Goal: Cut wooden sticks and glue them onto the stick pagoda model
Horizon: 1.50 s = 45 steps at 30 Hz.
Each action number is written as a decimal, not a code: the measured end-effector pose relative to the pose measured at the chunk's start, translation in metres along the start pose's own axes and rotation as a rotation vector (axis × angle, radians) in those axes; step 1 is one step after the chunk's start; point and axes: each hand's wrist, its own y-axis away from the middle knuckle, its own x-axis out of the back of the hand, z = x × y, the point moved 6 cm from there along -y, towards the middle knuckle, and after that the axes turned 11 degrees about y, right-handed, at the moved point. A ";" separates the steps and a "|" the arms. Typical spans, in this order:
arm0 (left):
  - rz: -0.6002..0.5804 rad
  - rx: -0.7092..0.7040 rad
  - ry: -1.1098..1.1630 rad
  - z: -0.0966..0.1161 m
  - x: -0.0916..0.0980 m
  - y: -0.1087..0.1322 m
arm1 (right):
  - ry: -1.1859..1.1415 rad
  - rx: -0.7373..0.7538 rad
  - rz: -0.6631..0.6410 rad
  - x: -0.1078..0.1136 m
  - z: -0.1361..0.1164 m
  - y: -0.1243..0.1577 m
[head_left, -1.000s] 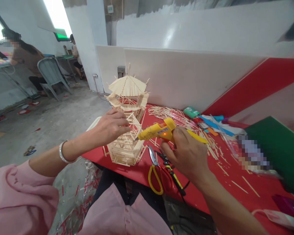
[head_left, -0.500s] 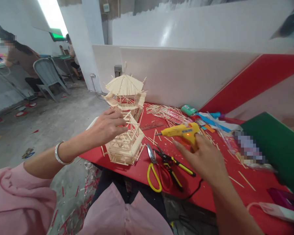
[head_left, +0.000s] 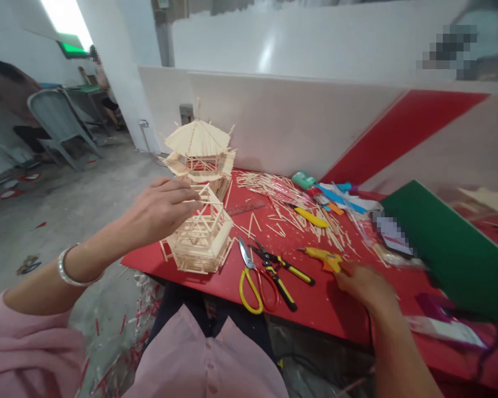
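Observation:
My left hand [head_left: 155,213] is closed on the top frame of a small open tower of thin wooden sticks [head_left: 199,240] at the red table's [head_left: 327,309] left corner. Behind it stands a taller stick pagoda [head_left: 197,146] with a ribbed roof. My right hand [head_left: 365,284], blurred by motion, is low on the table with its fingers at the handle of a yellow glue gun [head_left: 321,255], which lies on its side with the nozzle pointing left.
Yellow-handled scissors [head_left: 255,279] and black-and-yellow pliers [head_left: 280,268] lie between the hands. Loose sticks [head_left: 274,193], a yellow cutter [head_left: 311,216] and coloured bits lie farther back. A green board [head_left: 452,249] leans at the right. White panels back the table; a grey chair [head_left: 58,121] stands far left.
My right hand has carried the glue gun away from the stick tower, to the right and down onto the table. My left hand has stayed on the tower's top.

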 end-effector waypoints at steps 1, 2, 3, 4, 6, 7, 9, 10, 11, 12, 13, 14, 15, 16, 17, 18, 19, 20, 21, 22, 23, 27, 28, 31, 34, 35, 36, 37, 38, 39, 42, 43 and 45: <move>0.022 0.017 -0.007 0.001 0.007 0.003 | 0.032 -0.030 0.005 0.011 -0.007 -0.004; 0.053 0.041 -0.007 0.002 0.014 0.006 | -0.008 -0.052 0.011 0.025 -0.019 -0.009; 0.092 0.071 0.004 0.002 0.021 0.011 | -0.119 -0.014 -0.055 0.036 -0.039 -0.014; 0.140 0.105 0.022 0.001 0.026 0.016 | -0.244 0.000 -0.083 0.052 -0.061 -0.019; 0.245 0.169 0.068 0.001 0.032 0.027 | -0.437 0.058 -0.108 0.084 -0.114 -0.030; 0.297 0.196 0.092 0.001 0.032 0.033 | -0.493 0.140 -0.121 0.099 -0.144 -0.035; 0.369 0.232 0.145 0.004 0.026 0.045 | -0.541 0.322 -0.138 0.122 -0.203 -0.045; 0.396 0.249 0.174 0.005 0.022 0.050 | -0.548 0.419 -0.185 0.128 -0.230 -0.049; 0.419 0.263 0.200 0.007 0.018 0.054 | -0.546 0.502 -0.223 0.131 -0.253 -0.052; 0.440 0.279 0.224 0.008 0.013 0.059 | -0.519 0.555 -0.240 0.133 -0.272 -0.055; 0.456 0.289 0.241 0.010 0.009 0.063 | -0.481 0.597 -0.257 0.133 -0.287 -0.058; 0.465 0.290 0.251 0.013 0.006 0.066 | -0.445 0.617 -0.274 0.132 -0.298 -0.061; 0.469 0.287 0.256 0.015 0.002 0.069 | -0.410 0.621 -0.299 0.129 -0.307 -0.064; 0.469 0.279 0.254 0.017 -0.001 0.071 | -0.382 0.615 -0.330 0.126 -0.313 -0.065; 0.470 0.269 0.249 0.019 -0.004 0.073 | -0.360 0.601 -0.360 0.122 -0.318 -0.067; 0.474 0.258 0.243 0.020 -0.006 0.074 | -0.343 0.587 -0.387 0.119 -0.321 -0.068; 0.482 0.248 0.237 0.022 -0.008 0.074 | -0.327 0.575 -0.407 0.117 -0.323 -0.068; 0.491 0.239 0.233 0.022 -0.010 0.075 | -0.313 0.568 -0.418 0.115 -0.324 -0.068; 0.502 0.229 0.231 0.023 -0.012 0.075 | -0.303 0.565 -0.423 0.114 -0.325 -0.068; 0.513 0.223 0.230 0.023 -0.013 0.075 | -0.294 0.566 -0.424 0.113 -0.326 -0.068; 0.518 0.223 0.231 0.023 -0.014 0.074 | -0.287 0.569 -0.426 0.112 -0.327 -0.068; 0.508 0.238 0.231 0.022 -0.019 0.074 | -0.272 0.585 -0.422 0.107 -0.329 -0.067; 0.507 0.241 0.230 0.022 -0.020 0.074 | -0.271 0.588 -0.418 0.106 -0.329 -0.067; 0.513 0.253 0.221 0.022 -0.020 0.075 | -0.281 0.591 -0.400 0.104 -0.330 -0.066; 0.511 0.276 0.216 0.020 -0.021 0.077 | -0.291 0.580 -0.397 0.102 -0.330 -0.066; 0.510 0.280 0.216 0.020 -0.022 0.077 | -0.295 0.580 -0.395 0.101 -0.330 -0.065; 0.509 0.281 0.217 0.020 -0.022 0.077 | -0.297 0.579 -0.390 0.101 -0.330 -0.065; 0.508 0.279 0.219 0.020 -0.022 0.078 | -0.299 0.578 -0.384 0.101 -0.330 -0.065; 0.508 0.277 0.221 0.020 -0.023 0.078 | -0.299 0.578 -0.379 0.101 -0.330 -0.065; 0.511 0.274 0.223 0.020 -0.023 0.078 | -0.299 0.575 -0.374 0.101 -0.330 -0.065; 0.512 0.264 0.226 0.020 -0.022 0.078 | -0.298 0.570 -0.362 0.101 -0.330 -0.065; 0.511 0.262 0.227 0.020 -0.023 0.078 | -0.298 0.569 -0.358 0.101 -0.330 -0.064; 0.503 0.259 0.229 0.019 -0.023 0.078 | -0.295 0.569 -0.347 0.102 -0.330 -0.064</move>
